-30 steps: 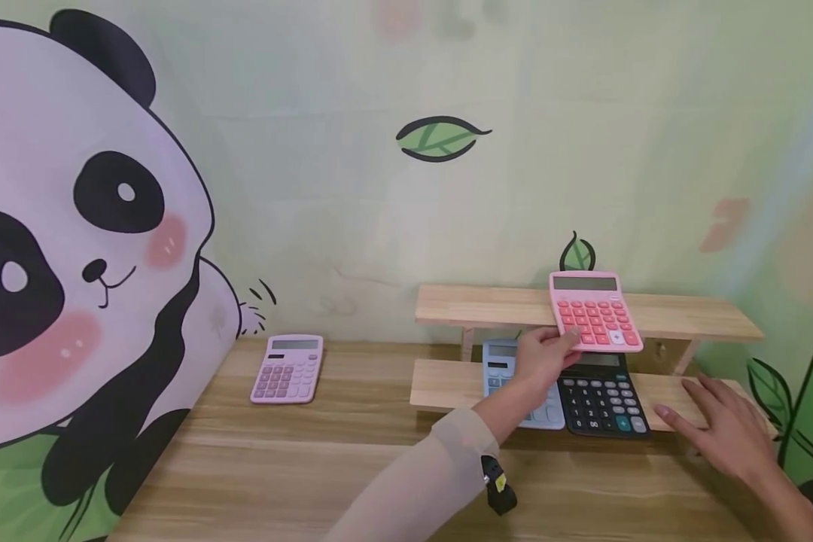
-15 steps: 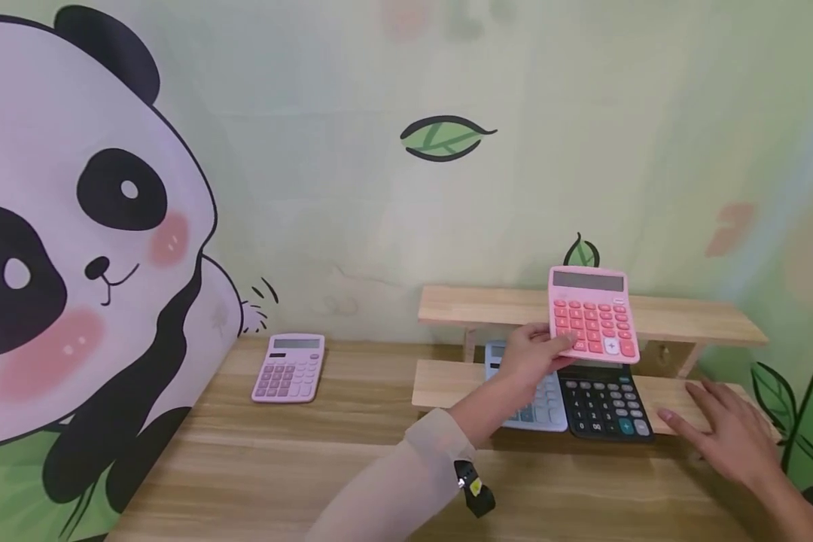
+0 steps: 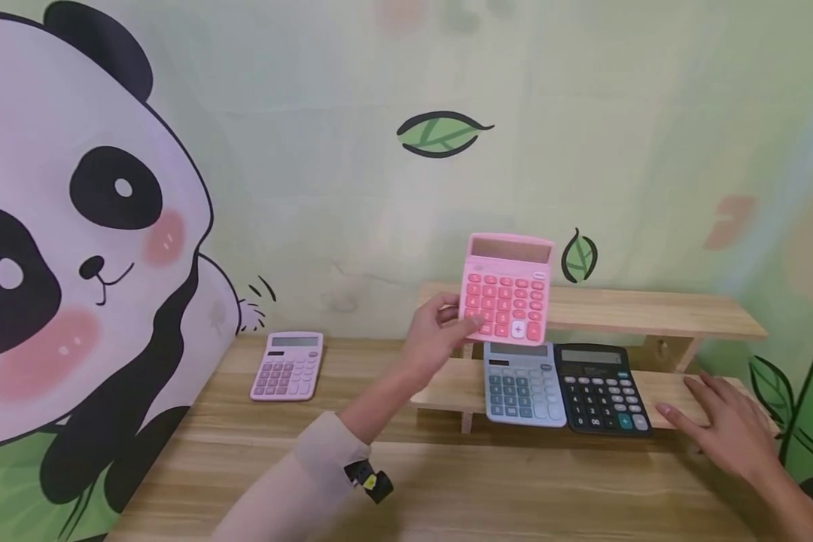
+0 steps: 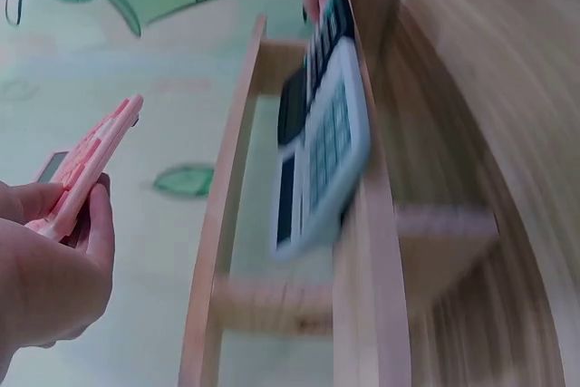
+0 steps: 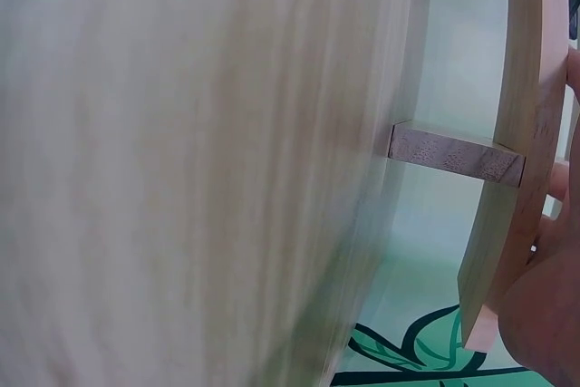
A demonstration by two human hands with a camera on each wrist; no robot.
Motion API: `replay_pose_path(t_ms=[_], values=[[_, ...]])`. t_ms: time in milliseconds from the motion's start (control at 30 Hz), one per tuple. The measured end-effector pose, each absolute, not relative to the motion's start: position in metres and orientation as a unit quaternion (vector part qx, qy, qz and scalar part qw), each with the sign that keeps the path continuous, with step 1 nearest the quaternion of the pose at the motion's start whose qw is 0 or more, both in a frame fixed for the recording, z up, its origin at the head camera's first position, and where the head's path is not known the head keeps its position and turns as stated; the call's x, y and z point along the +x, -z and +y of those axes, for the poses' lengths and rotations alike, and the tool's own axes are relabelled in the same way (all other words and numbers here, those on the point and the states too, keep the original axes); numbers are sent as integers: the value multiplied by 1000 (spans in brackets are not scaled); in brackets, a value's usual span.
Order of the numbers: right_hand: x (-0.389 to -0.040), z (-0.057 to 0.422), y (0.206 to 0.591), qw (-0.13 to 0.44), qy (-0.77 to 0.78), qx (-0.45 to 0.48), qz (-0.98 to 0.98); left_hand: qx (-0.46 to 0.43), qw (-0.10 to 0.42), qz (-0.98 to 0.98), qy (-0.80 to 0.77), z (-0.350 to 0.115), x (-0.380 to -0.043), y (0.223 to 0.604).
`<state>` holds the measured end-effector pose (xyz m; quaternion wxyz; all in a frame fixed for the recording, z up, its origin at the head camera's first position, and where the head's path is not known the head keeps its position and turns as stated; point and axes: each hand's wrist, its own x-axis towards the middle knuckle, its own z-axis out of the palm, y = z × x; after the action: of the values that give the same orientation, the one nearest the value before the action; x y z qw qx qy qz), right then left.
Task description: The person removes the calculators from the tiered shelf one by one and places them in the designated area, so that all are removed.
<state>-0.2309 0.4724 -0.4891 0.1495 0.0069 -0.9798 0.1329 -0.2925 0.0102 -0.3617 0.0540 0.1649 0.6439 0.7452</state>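
Note:
In the head view my left hand (image 3: pixel 433 339) pinches a pink calculator (image 3: pixel 506 290) by its lower left corner, thumb on the front. It is held up in the air, before the left part of the two-tier wooden rack. A light blue calculator (image 3: pixel 525 388) and a black calculator (image 3: pixel 603 390) lean side by side on the rack's lower shelf (image 3: pixel 443 384). At that shelf's right end rests my right hand (image 3: pixel 725 425), fingers spread and holding nothing. The left wrist view shows the pink calculator (image 4: pixel 86 169) edge-on, away from the rack.
A lilac calculator (image 3: pixel 287 366) lies on the wooden table (image 3: pixel 244 467), left of the rack. The upper shelf (image 3: pixel 650 310) runs behind and above the lower one. A wall with a panda and leaf print (image 3: pixel 446 135) stands directly behind.
My left hand has carried the pink calculator left and slightly up, away from above the black calculator. The blue and black calculators are now more fully visible. My right hand has stayed put.

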Motion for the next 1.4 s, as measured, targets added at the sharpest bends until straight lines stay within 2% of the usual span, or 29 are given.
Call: replay_pose_path(t_ms=[233, 600, 800, 1133, 1400], values=[[-231, 472, 488, 154, -137, 13, -978, 126, 7, 662, -739, -63, -296, 357], [-231, 472, 487, 161, -136, 12, -977, 5, 8, 692, -722, -150, -302, 381], [-233, 473, 486, 159, -138, 13, -977, -44, 23, 725, -687, -171, -310, 409], [-231, 471, 489, 144, -140, 2, -980, -97, 43, 772, -626, -187, -325, 476], [-230, 472, 490, 155, -139, 12, -978, -111, 60, 734, -668, -187, -332, 499]])
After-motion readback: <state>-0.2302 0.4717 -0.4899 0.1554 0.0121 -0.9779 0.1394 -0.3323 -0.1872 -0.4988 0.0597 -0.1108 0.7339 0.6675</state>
